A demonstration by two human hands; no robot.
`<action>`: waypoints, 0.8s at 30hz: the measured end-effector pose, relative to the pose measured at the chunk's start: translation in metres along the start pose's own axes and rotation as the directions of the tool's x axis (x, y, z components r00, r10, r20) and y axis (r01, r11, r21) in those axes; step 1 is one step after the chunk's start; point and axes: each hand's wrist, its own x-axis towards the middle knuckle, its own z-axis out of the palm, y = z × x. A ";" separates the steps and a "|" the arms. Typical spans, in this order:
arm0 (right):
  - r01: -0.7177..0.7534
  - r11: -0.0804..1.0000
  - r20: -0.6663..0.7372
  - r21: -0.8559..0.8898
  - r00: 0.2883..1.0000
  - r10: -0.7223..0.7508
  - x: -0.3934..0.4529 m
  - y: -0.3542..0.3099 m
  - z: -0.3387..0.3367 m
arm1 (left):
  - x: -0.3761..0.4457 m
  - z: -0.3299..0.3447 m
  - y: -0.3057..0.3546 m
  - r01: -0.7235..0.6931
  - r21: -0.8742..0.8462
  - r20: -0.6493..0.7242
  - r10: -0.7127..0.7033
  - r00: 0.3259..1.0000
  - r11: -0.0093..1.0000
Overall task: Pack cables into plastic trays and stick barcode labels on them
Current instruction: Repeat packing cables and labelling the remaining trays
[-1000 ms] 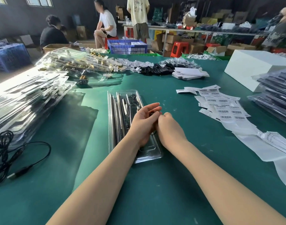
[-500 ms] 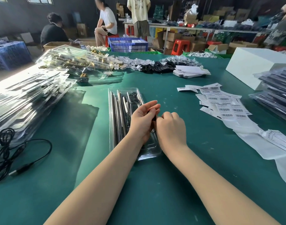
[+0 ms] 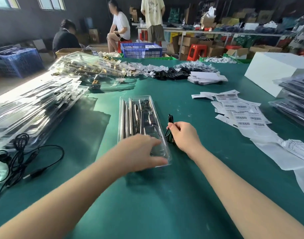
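Right hand (image 3: 184,135): fingers clenched around a coiled black cable (image 3: 170,130), held just right of the clear plastic tray (image 3: 139,118). Left hand (image 3: 139,152): fingers spread, pressing the tray's near end. Barcode labels (image 3: 242,112) lie further right on the green tabletop (image 3: 165,195).

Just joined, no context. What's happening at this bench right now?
A person is packing a clear tray on the green table. The left hand rests on the tray's near end, steadying it. The right hand holds a coiled black cable just right of the tray, not yet in it. Barcode labels lie loose to the right; none is visible on this tray. More cables wait at the left.
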 end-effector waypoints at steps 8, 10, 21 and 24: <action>-0.021 0.999 0.027 -0.043 0.999 0.022 0.005 -0.005 -0.004 | -0.013 0.051 -0.005 -0.136 0.204 -0.509 0.224 0.831 0.970; -0.096 0.995 0.074 0.026 0.993 0.094 0.009 -0.006 -0.006 | -0.014 0.057 -0.004 -0.127 0.219 -0.555 0.230 0.799 0.967; -0.439 0.898 0.605 0.044 0.727 0.325 0.026 -0.031 -0.028 | -0.019 0.059 0.000 -0.130 0.017 -0.633 0.111 0.766 0.991; -0.543 0.834 0.630 0.094 0.681 0.373 0.021 -0.029 -0.024 | -0.022 0.060 0.001 -0.127 -0.051 -0.647 0.065 0.760 0.991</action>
